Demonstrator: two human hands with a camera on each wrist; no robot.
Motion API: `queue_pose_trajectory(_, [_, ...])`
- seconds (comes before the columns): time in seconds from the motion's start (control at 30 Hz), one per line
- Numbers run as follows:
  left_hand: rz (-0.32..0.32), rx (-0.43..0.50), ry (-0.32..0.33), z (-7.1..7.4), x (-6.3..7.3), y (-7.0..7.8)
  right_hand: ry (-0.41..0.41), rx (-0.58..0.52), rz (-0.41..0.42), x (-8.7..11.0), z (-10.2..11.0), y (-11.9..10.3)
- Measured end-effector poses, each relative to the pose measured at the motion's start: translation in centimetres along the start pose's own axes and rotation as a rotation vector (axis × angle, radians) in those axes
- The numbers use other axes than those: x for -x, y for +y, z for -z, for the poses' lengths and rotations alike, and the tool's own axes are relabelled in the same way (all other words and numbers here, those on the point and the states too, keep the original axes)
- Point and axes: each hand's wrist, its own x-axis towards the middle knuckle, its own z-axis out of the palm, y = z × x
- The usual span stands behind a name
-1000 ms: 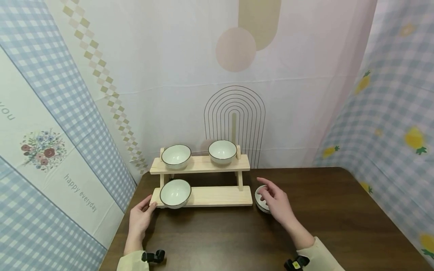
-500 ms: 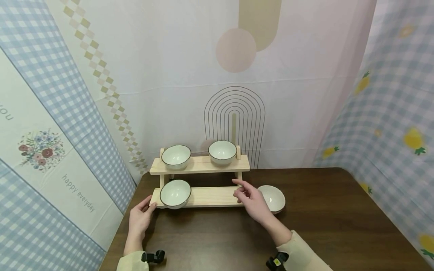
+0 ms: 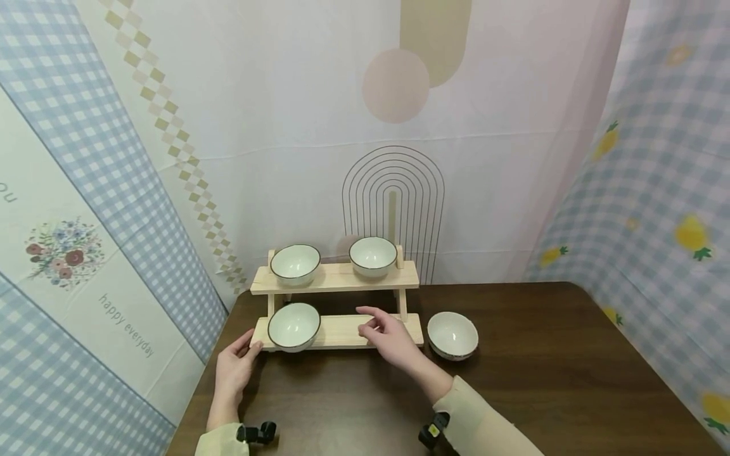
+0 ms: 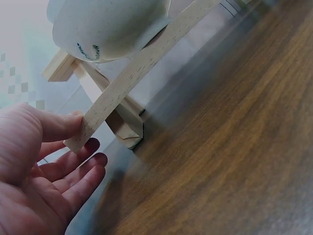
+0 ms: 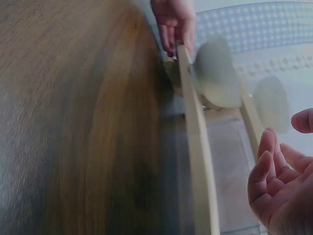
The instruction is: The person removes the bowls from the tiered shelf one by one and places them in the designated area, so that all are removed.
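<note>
A two-tier wooden shelf [image 3: 342, 332] stands on the table. My left hand [image 3: 235, 368] grips the left end of its lower board, thumb on top and fingers beneath, as the left wrist view shows. A white dark-rimmed bowl [image 3: 294, 327] sits on that board near this hand. On the upper board are a left bowl [image 3: 296, 262] and a right bowl [image 3: 372, 255]. Holding nothing, my right hand [image 3: 393, 341] is over the right half of the lower board, fingers loosely bent; the right wrist view shows thumb and fingers apart.
Just right of the shelf, another white bowl [image 3: 453, 335] stands upright on the dark wooden table [image 3: 542, 367]. A patterned cloth [image 3: 285, 126] hangs behind the shelf, and a checked cloth [image 3: 656, 240] borders the right side.
My right hand has moved left, from over the bowl on the table to over the lower board, uncovering that bowl. My left hand has kept its grip in place.
</note>
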Motion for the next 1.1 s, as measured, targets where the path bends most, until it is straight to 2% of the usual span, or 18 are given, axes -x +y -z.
queue_pose_trajectory(0.2, [0.001, 0.007, -0.006, -0.2, -0.1, 0.0, -0.087, 0.028, -0.027, -1.4, -2.0, 0.2])
queue_pose_trajectory(0.37, [0.009, 0.015, -0.008, -0.1, -0.1, 0.0, -0.111, 0.046, -0.067, -2.5, -3.4, 0.0])
queue_pose_trajectory(0.53, [0.017, 0.016, -0.012, 0.2, -0.1, 0.0, -0.143, 0.056, -0.069, -3.1, -4.7, 0.0])
queue_pose_trajectory(0.9, [0.016, 0.017, -0.009, 0.3, 0.0, 0.2, -0.137, -0.017, -0.113, -4.5, -7.4, -1.0])
queue_pose_trajectory(1.1, [0.018, 0.014, -0.015, 0.1, 0.0, 0.1, -0.127, -0.012, -0.13, -4.6, -8.1, -1.3])
